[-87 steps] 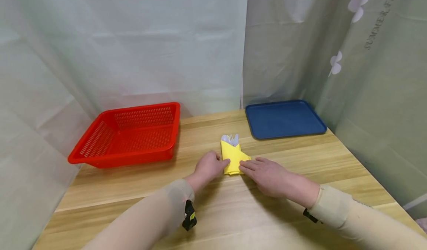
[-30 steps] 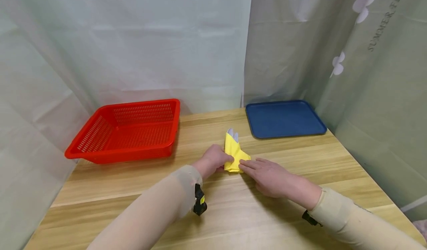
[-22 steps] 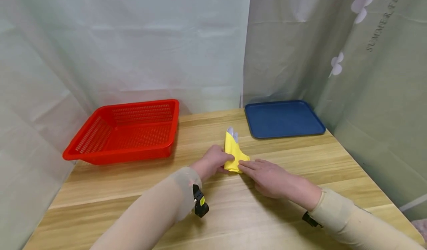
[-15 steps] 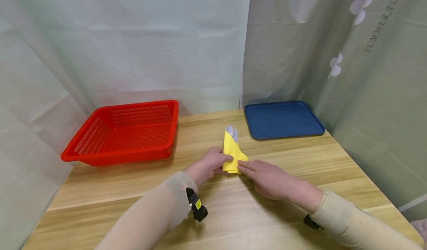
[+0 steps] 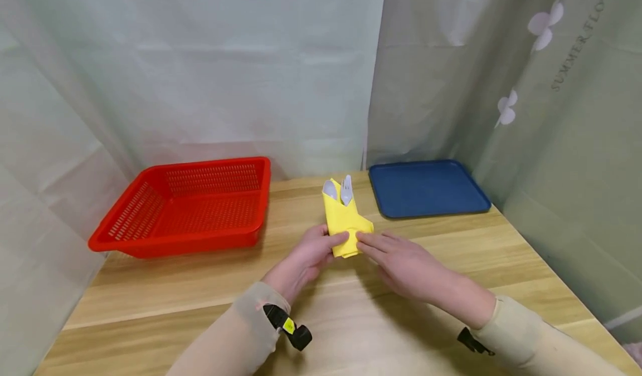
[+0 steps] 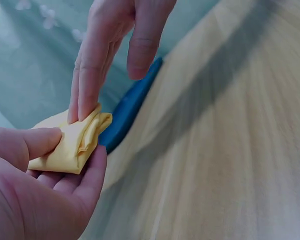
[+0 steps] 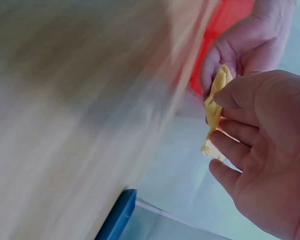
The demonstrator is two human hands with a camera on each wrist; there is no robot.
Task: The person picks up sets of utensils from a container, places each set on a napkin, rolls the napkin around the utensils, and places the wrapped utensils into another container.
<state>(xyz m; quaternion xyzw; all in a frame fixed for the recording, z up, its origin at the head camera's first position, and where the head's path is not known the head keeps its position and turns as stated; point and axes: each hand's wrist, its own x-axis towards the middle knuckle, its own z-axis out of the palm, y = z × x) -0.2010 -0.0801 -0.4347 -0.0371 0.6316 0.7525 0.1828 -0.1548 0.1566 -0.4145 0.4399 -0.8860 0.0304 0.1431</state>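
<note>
A folded yellow napkin [image 5: 343,215] forms a pouch, with a pale plastic spoon [image 5: 329,189] and fork [image 5: 346,191] poking out of its top. My left hand [image 5: 312,249] holds its lower left part, thumb on top and fingers underneath, as the left wrist view shows. The napkin [image 6: 70,145] is off the table there, resting on those fingers. My right hand [image 5: 408,262] touches the pouch's lower right with nearly straight fingertips. Its thumb stands apart from the napkin in the left wrist view. The cutlery's lower parts are hidden inside the napkin.
A red perforated plastic basket [image 5: 200,242] stands at the left of the wooden table [image 5: 351,320]. At the back right lies a blue tray [image 5: 428,189]. Pale curtains [image 5: 225,75] hang behind and on both sides.
The napkin pouch, flat on the table at first, has been tilted and lifted by my left hand, whose fingers went underneath. Its top now faces the head camera. My right hand stayed nearly in place.
</note>
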